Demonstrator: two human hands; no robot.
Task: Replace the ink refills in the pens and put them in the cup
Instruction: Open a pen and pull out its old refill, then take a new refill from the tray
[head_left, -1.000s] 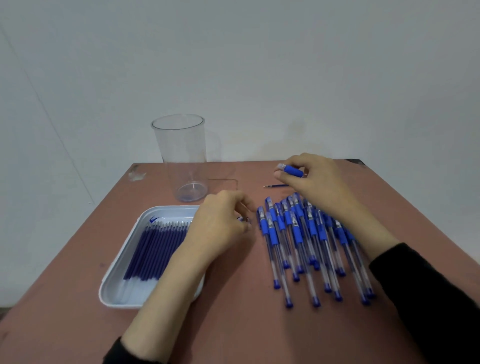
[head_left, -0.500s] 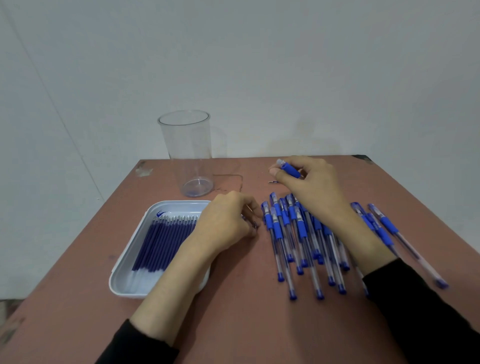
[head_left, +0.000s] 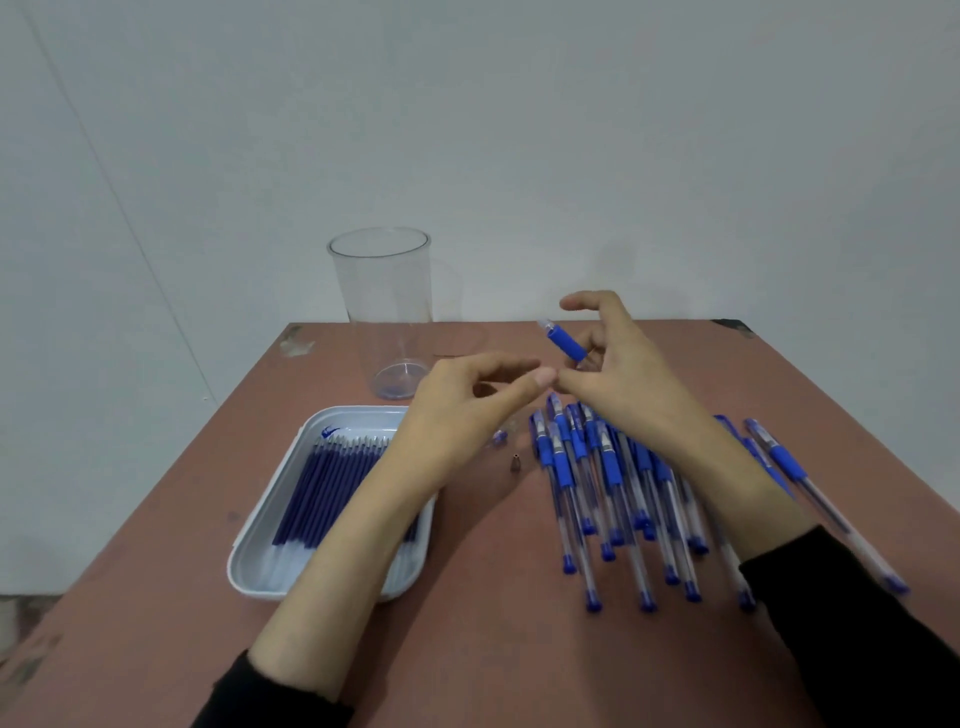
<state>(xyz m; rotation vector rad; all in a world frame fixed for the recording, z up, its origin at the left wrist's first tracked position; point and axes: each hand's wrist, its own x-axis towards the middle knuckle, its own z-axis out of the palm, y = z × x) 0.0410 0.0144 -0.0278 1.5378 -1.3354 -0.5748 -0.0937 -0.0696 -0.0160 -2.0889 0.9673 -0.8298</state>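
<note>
My right hand (head_left: 623, 384) gripped a blue-sleeved clear plastic pen (head_left: 566, 344), left hand (head_left: 457, 410) loosely curled, empty; brushing the small metal tip (head_left: 516, 461) risked losing it.

Bare workroom: plain wall (head_left: 519, 130), worn table (head_left: 493, 665)

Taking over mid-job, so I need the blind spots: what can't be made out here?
In the head view:
held pen: right hand covers its barrel, refill inside unknown;
left hand: whether its fingertips pinch anything is too small to tell;
refills in the tray: left forearm hides some;
pens pile: right forearm covers part.
</note>
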